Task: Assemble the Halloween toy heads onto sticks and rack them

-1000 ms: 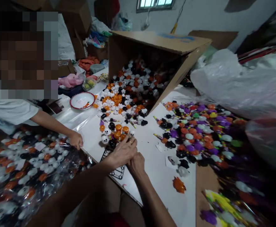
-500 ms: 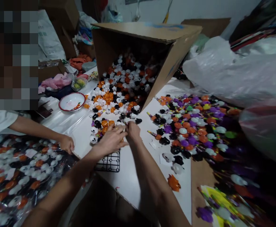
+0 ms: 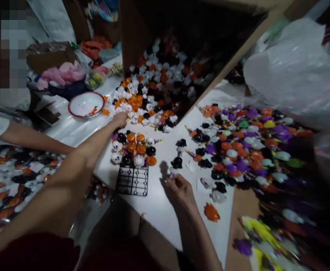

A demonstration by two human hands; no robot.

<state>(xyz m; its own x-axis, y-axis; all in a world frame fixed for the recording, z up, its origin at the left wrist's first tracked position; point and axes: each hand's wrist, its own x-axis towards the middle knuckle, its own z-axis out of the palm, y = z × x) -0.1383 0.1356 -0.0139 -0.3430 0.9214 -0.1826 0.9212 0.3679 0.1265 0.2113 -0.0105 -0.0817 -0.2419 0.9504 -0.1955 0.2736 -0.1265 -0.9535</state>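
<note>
Reaching hand: L hand (image 3: 120, 119) stretched across the white table (image 3: 159, 214) to the near edge of the spilled heap of Halloween toys (image 3: 153, 81), fingers curled down at its rim.
L grip: fingers mostly hidden from this angle; can't tell if apart or clamped on a toy.
Other hand: R hand (image 3: 179, 190) low at mid-table, just below a black toy (image 3: 177, 162).
R grip: fingertips together in a pinch; poss. a small pale piece btw them, too small to tell.
Set-out toys: tight block of toys (image 3: 133, 148), i.e. skulls, orange pumpkins, black pieces, on the table, near the heap but not touching it. Bottom row up against a black plastic grid (image 3: 132, 180). Looks placed on purpose; grid edge prob. keeps the rows squared.
Carton: cardboard carton (image 3: 133, 34) on its side, mouth to the table, so toys spill out w/o lifting them.
R side: mixed heap of purple, orange, black, white toys (image 3: 255, 150), kept apart from the carton's spill, prob. a different lot; white plastic sack (image 3: 289, 64) behind it.
L side: co-worker's forearm (image 3: 35, 137) runs toward a clear plastic bag of toys (image 3: 18, 177); their hand hidden behind the person's L arm.
Back: red-rimmed white bowl (image 3: 86, 104), pink cloth (image 3: 60, 71).
</note>
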